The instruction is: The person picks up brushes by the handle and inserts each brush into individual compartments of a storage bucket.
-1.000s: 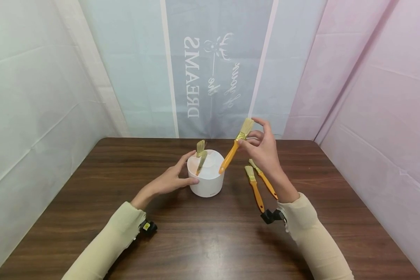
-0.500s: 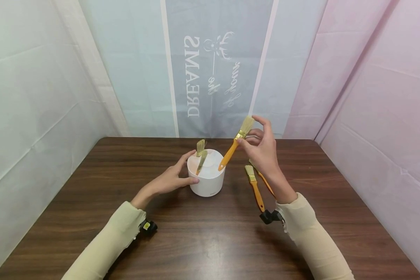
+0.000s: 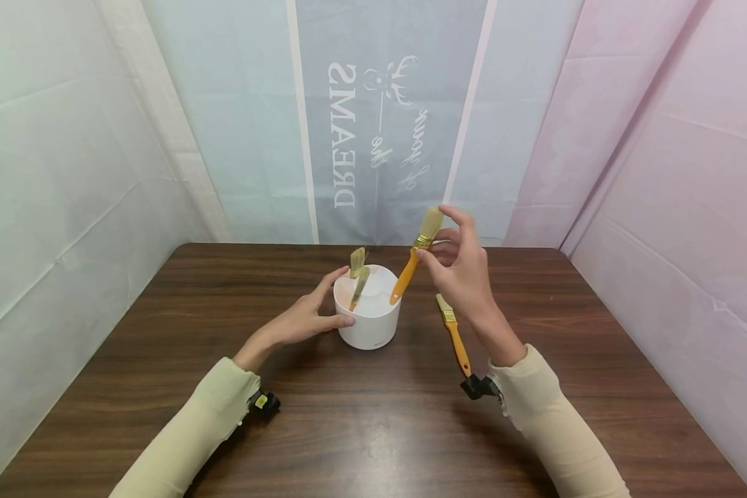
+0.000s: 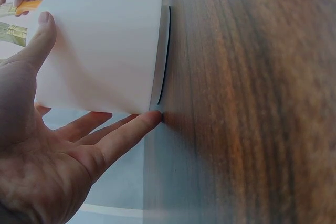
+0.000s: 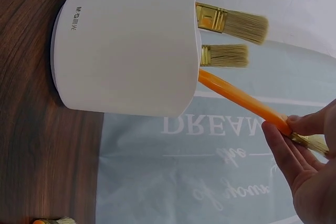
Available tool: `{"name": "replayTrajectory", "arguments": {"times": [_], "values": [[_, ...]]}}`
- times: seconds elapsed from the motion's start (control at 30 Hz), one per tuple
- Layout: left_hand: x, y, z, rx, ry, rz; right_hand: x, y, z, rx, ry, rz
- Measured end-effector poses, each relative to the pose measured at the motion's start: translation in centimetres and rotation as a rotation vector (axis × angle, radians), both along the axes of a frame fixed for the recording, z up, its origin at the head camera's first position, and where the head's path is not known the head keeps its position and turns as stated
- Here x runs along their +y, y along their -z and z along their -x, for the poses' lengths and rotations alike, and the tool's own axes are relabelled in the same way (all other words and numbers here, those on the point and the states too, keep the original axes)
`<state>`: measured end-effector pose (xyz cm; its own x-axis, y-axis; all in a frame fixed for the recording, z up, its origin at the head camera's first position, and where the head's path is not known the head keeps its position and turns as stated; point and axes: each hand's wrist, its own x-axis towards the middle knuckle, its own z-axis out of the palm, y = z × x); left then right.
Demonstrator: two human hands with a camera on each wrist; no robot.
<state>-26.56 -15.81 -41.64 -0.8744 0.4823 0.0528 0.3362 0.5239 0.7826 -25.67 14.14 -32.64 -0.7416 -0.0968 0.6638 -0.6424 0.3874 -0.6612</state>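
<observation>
Right hand (image 3: 463,270) shifted left, pinching brush (image 3: 411,263), likely hiding another brush.

white holder (image 3: 369,334): upright | two brushes (image 5: 231,23): inside | orange-handled brush (image 3: 411,264): tilted, handle down, at rim

1. White container (image 5: 126,56): "M&G" printed small near the bottom, followed by characters too small to read surely.
2. Backdrop cloth (image 3: 243,104): mirrored "DREAMS" in white, "the" in script, and "of" beginning another, unclear word group.
</observation>
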Motion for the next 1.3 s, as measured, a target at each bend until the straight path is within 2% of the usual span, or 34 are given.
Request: {"name": "replayTrajectory", "arguments": {"times": [0.7,1.3], "values": [[-0.08,0.12,0.08,-0.011,-0.003,-0.004,-0.52,-0.05,-0.8,0.167,-0.04,-0.15],[-0.02,0.04,0.1,-0.025,-0.005,0.007,-0.57,-0.03,-0.76,0.217,-0.08,-0.173]]}}
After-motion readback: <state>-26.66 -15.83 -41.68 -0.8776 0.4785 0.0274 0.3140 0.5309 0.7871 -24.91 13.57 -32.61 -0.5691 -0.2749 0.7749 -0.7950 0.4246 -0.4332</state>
